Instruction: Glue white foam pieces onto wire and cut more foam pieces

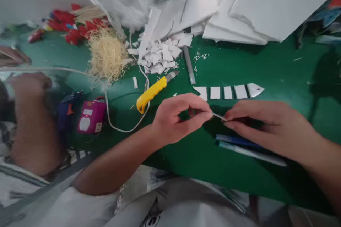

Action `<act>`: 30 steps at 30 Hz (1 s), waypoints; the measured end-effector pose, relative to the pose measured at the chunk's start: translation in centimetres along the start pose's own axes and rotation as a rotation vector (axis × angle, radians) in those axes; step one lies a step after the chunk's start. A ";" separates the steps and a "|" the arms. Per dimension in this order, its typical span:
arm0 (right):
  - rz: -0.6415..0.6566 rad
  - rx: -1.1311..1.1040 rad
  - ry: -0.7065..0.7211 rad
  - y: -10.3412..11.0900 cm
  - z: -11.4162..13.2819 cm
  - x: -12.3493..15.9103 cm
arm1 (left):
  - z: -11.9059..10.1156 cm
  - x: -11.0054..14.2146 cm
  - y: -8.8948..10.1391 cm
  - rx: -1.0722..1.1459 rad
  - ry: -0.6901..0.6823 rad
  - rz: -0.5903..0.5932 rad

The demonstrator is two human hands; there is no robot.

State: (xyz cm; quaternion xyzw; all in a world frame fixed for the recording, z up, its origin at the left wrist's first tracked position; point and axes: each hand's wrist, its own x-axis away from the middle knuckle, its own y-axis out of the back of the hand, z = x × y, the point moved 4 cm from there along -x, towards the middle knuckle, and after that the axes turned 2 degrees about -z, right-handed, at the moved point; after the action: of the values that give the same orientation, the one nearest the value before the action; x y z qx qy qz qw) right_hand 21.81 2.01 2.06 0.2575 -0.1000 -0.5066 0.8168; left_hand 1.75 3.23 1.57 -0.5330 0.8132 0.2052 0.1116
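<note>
The thin, pale sliver point(220, 116) is up off the green table point(186, 158), stretched between both hands, just below the row of white pieces point(228, 92). Can't tell what it's made of, tbh, or which way its flat side faces. The left hand point(173, 117) has one end pinched in its fingers, and the right hand point(269, 124) has the other end the same way, so both grips are closed right down with only a short bit showing between.

For something that skinny I'd go light: fingertips only, hands level, no twisting, since it looks like it could bend or snap. Resting the wrists on the table would probably steady things.

Watch the right forearm too, because the blue stick point(237, 139) and pale stick point(250, 151) lie just under that hand and could roll. The row is near both hands, so don't drag knuckles through it. And the yellow cutter point(151, 94) has its blade out beyond the left hand, so mind that if reaching over.
</note>
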 end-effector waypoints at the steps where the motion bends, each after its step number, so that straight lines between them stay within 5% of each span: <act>1: -0.041 0.008 -0.015 0.2 0.0 0.1 | 0.1 0.1 0.1 -0.009 0.078 -0.015; 5: -0.188 0.061 -0.083 0.9 -0.6 0.6 | 0.5 0.5 0.3 -0.022 0.320 -0.054; 9: -0.288 0.144 -0.125 1.7 -1.6 1.3 | 0.8 0.4 0.2 -0.042 0.392 -0.028; 17: -0.394 0.273 -0.359 3.1 -2.4 1.4 | 1.8 0.2 0.7 -0.225 0.161 0.002; 24: -0.490 0.333 -0.213 3.2 -2.9 1.7 | 1.9 0.0 0.9 -0.356 -0.017 0.023; 30: -0.494 0.333 -0.310 3.7 -3.0 1.0 | 1.5 -0.1 0.8 -0.487 -0.099 0.056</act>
State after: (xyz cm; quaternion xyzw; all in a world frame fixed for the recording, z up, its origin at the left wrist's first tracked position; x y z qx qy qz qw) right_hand 26.44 3.35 1.39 0.3236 -0.2388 -0.6991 0.5912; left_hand 1.04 4.25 0.41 -0.5109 0.7477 0.4240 0.0139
